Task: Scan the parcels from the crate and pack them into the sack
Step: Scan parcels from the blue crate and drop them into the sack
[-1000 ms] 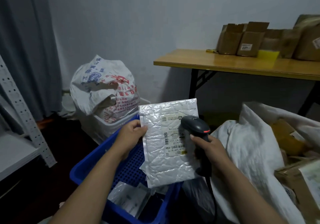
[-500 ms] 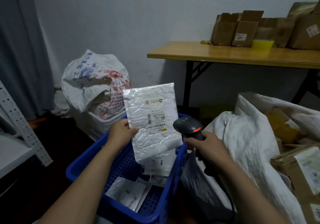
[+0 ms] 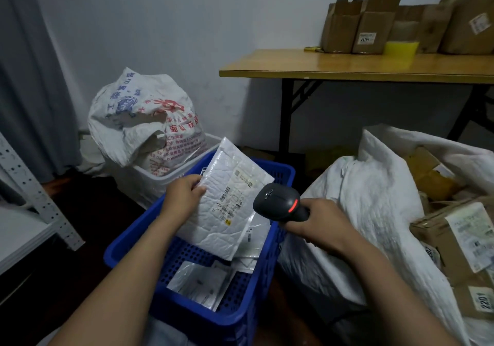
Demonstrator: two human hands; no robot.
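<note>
The parcel [image 3: 227,198], a padded mailer, is pinched at its edge by the left hand [image 3: 184,194] above the crate [image 3: 128,249]; it is judged light, floppy and slick. The scanner [image 3: 278,202] is gripped by the right hand [image 3: 320,220].

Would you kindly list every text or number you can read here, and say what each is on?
"2201": label on a cardboard box in the white sack.
"1104", handwritten, uncertain: label on a carton on the table.
Too small or creased to read: the padded mailer label, the printed sack Chinese lettering.
</note>
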